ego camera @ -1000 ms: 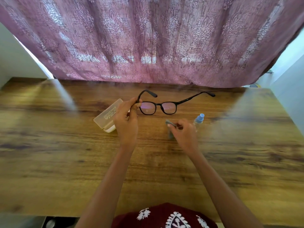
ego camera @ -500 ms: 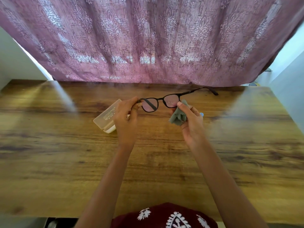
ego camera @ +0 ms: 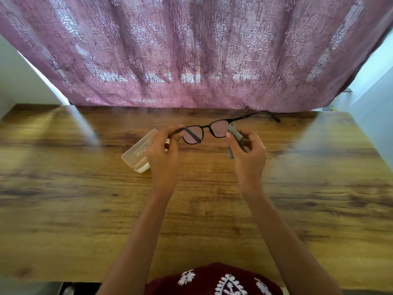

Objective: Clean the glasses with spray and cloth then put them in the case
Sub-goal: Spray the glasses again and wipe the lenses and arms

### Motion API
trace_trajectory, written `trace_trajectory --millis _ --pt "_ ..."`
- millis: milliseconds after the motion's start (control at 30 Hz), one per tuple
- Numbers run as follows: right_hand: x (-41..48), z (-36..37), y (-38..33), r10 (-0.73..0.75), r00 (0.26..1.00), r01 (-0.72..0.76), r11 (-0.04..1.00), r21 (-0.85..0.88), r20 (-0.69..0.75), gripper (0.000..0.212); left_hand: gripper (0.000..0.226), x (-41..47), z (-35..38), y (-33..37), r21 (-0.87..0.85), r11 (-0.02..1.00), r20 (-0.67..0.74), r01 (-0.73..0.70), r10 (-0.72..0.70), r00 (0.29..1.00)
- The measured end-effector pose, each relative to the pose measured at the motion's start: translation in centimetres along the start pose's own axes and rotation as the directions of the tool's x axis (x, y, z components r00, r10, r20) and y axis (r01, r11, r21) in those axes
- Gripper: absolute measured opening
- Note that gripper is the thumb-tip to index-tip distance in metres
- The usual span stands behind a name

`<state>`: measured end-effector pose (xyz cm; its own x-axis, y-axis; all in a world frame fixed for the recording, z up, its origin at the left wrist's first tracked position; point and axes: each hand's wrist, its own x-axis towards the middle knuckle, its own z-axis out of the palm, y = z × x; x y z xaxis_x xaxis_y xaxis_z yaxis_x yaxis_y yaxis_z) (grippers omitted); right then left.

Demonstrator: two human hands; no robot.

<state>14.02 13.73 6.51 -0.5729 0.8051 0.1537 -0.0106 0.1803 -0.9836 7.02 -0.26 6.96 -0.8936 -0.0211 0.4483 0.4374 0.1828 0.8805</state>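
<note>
The person holds the glasses [ego camera: 205, 127] in the air above the wooden worktop [ego camera: 85, 209], a little in front of the pink patterned curtain [ego camera: 191, 50]. The left grip [ego camera: 162, 154], a bare hand, pinches the frame at its left end, near the hinge, between the thumb and the curled fingers. The temple on this side appears folded in, and it shows as a dark bar across the left lens. The other temple is opened out and points to the right and away, with its tip close to the lower edge of the curtain.

The right grip [ego camera: 248, 154], also a bare hand, pinches a small grey cloth [ego camera: 234, 133] between the thumb and the fingers. The cloth is folded over the outer edge of the right lens and touches it, and a part of it hangs down in front of the palm.

The case [ego camera: 138, 154] lies on the worktop just left of the left grip, partly hidden behind it. It is open, with a pale half-clear lid that carries some print and a white lower part. At the bottom edge a dark red garment [ego camera: 212, 279] with white embroidery is visible
</note>
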Motion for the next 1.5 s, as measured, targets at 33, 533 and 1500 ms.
trace_trajectory --millis 33,533,1500 --pt "-0.4 0.1 -0.1 -0.134 0.991 0.132 0.988 -0.078 -0.019 0.017 0.020 0.0 0.0 0.2 0.000 1.000 0.001 -0.008 0.008 1.000" --pt "-2.8 2.2 -1.7 -0.653 0.681 0.732 0.613 -0.298 0.330 0.029 0.025 -0.2 0.0 0.3 -0.078 0.994 0.004 -0.071 0.071 0.997" --pt "-3.1 3.1 -4.0 -0.565 0.776 0.629 0.725 -0.280 0.280 0.021 0.027 -0.4 0.4 0.8 -0.095 0.993 0.044 -0.071 0.076 0.996"
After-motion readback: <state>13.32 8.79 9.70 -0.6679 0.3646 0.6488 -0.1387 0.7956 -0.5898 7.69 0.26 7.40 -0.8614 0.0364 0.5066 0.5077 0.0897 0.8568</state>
